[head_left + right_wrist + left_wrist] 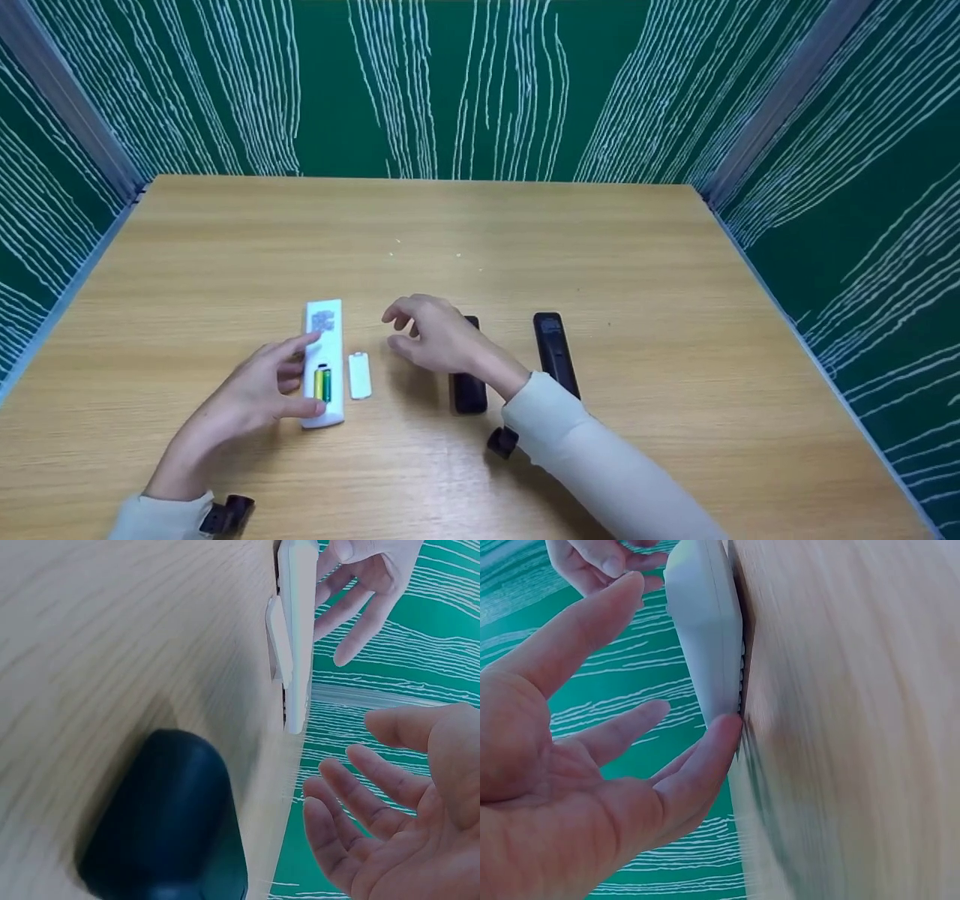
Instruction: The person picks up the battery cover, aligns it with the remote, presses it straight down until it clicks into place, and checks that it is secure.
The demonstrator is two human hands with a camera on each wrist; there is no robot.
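A white remote control (323,349) lies back side up, its battery compartment uncovered with yellow-green batteries (322,384) inside. My left hand (259,382) is at its left side, index finger and thumb over it. In the left wrist view a fingertip meets the remote's side (705,622) close to the tabletop; the other fingers are spread. The white battery cover (360,375) lies just right of the remote. My right hand (435,330) hovers right of the cover, fingers loosely bent and holding nothing. In the right wrist view its palm (405,840) faces the camera.
Under my right wrist lies a black remote (470,394), partly covered by the hand. Another black remote (555,349) is farther right, its lower end near my sleeve. Tiny white specks dot the wooden table (420,217). Green patterned walls (502,90) stand around it.
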